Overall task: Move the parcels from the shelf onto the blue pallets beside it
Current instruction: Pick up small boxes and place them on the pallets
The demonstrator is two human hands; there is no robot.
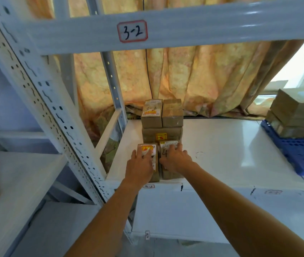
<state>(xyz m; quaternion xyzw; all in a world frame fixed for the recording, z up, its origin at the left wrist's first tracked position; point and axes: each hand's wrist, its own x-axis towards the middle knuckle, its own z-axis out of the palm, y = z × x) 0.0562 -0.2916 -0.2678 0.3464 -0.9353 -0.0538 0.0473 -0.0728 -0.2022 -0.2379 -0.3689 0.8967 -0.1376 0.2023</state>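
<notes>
Both hands are on the shelf [230,145] right now, each on one of the two small brown parcels standing side by side at the front edge. The left hand [140,165] is draped over the left front parcel [155,175], thumb down its outer side and fingers [148,152] close together across the yellow label on top. The right hand [175,159] covers the right front parcel [171,174] with its fingers [177,146] a bit spread, reaching to the far edge, and the thumb tucked into the gap between the two boxes.

Right behind them is a wider parcel [161,135] with two more parcels [162,114] stacked on top. The beam above has a tag reading 3-2 [132,31]. Off to the right is the blue pallet [295,151], with a pile of boxes [295,112] on it. Orange curtain [212,80] hangs behind everything.
</notes>
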